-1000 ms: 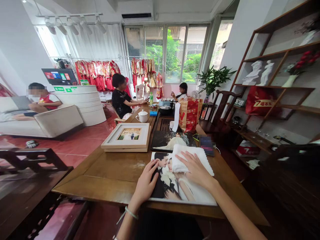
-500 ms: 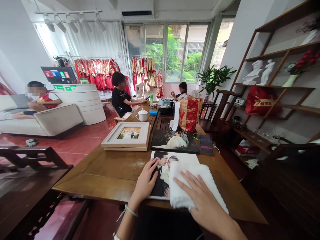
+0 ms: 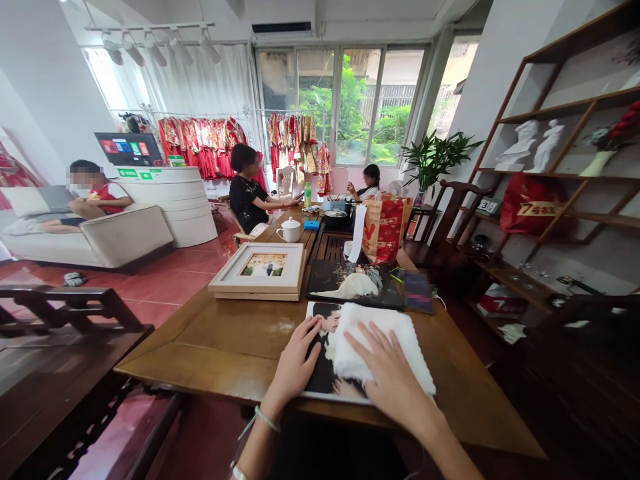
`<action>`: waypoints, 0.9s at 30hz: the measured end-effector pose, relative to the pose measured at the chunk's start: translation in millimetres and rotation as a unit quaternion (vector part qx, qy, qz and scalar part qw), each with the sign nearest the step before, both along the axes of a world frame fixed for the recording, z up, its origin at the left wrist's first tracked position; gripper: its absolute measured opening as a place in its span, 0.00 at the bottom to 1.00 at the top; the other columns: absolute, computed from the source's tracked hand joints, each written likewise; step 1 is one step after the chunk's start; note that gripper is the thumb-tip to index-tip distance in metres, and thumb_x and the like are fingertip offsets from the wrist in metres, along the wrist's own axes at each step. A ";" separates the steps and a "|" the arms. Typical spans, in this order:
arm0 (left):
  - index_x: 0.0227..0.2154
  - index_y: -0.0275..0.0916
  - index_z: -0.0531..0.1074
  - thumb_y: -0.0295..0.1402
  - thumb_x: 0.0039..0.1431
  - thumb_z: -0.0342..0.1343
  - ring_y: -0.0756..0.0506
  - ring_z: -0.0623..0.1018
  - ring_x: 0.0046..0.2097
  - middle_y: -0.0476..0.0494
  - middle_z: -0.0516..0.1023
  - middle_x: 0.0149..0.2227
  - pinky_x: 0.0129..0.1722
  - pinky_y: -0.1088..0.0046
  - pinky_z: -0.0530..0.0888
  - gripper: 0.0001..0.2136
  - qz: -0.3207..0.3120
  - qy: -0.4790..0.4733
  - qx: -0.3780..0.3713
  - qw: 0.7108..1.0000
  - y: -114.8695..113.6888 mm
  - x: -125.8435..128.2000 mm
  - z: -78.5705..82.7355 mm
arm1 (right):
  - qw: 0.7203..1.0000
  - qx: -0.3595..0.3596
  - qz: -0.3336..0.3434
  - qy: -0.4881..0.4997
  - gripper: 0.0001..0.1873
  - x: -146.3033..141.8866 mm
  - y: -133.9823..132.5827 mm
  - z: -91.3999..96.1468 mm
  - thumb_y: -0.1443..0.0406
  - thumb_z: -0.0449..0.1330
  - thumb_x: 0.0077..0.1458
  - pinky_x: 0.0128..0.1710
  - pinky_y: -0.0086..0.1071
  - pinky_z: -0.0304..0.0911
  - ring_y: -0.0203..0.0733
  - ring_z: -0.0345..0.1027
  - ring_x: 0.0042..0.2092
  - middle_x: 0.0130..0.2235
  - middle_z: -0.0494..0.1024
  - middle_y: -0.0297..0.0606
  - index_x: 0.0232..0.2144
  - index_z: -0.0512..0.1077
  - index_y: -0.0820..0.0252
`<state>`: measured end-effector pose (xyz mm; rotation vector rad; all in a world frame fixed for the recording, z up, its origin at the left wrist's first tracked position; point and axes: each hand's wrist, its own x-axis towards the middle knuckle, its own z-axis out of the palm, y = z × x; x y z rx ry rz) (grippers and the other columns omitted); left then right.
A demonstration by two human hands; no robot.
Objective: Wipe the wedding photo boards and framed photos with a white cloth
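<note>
A wedding photo panel [image 3: 323, 377] lies on the near edge of the wooden table, showing a couple in dark and white clothes. My left hand [image 3: 295, 363] rests on its left side with fingers stretched out. A folded white towel [image 3: 410, 333] covers much of the panel's right half. Flat on the towel, fingers spread, lies my right hand [image 3: 387, 363]. Just beyond is a dark photo panel [image 3: 320, 280] with a white gown on it. Framed pictures, the top one a white-matted photo frame [image 3: 227, 283], are stacked to the left.
On the wooden table [image 3: 210, 347] stand a lidded white cup [image 3: 290, 231], a red-and-tan paper bag [image 3: 387, 230] and a dark pot [image 3: 336, 220]. A phone-like device [image 3: 419, 292] with a cable lies at the right. People sit at the far end and on a sofa [image 3: 125, 230].
My right hand and the towel have moved up the panel, away from me, covering more of its upper part. My left hand stays on the panel. The view has shifted slightly.
</note>
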<state>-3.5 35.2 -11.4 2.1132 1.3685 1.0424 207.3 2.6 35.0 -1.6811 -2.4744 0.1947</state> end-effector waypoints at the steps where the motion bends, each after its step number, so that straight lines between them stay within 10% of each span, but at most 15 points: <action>1: 0.58 0.44 0.63 0.30 0.62 0.45 0.43 0.58 0.65 0.45 0.61 0.63 0.64 0.56 0.56 0.21 0.001 -0.003 0.002 1.000 0.2 -0.1 -0.4 | 1.000 -0.006 0.016 0.003 0.53 -1.5 -17.0 -1.4 0.77 0.51 0.34 0.63 0.56 0.28 0.50 0.30 0.67 0.68 0.45 0.34 0.64 0.49 0.44; 7: 0.58 0.43 0.63 0.30 0.62 0.45 0.43 0.58 0.65 0.43 0.61 0.63 0.64 0.56 0.56 0.21 0.005 -0.001 -0.001 1.000 1.1 0.6 -1.6 | 0.991 -0.122 0.061 0.015 0.55 8.9 -57.9 10.0 0.75 0.49 0.30 0.63 0.55 0.26 0.48 0.29 0.68 0.68 0.42 0.27 0.63 0.48 0.39; 17: 0.57 0.45 0.64 0.30 0.62 0.46 0.43 0.59 0.64 0.45 0.63 0.62 0.64 0.56 0.57 0.21 0.005 -0.016 -0.004 1.000 -1.0 0.5 1.7 | 0.994 -0.026 -0.106 -0.029 0.39 -0.7 32.5 17.6 0.70 0.52 0.49 0.58 0.64 0.32 0.61 0.40 0.65 0.65 0.53 0.44 0.63 0.51 0.46; 22: 0.55 0.44 0.67 0.29 0.61 0.45 0.43 0.60 0.64 0.45 0.64 0.61 0.64 0.56 0.56 0.20 -0.002 -0.055 -0.011 0.998 1.7 -0.6 0.6 | 1.000 -0.005 0.011 0.011 0.38 -33.9 -12.5 8.7 0.64 0.57 0.48 0.61 0.61 0.21 0.61 0.34 0.66 0.64 0.55 0.52 0.62 0.57 0.56; 27: 0.55 0.39 0.68 0.23 0.58 0.41 0.45 0.59 0.65 0.44 0.64 0.62 0.65 0.58 0.54 0.23 -0.014 -0.085 -0.027 0.996 6.2 -5.9 -3.6 | 0.984 -0.133 0.102 0.056 0.43 -64.5 -55.3 14.0 0.60 0.59 0.47 0.62 0.58 0.19 0.61 0.26 0.67 0.66 0.46 0.57 0.64 0.51 0.66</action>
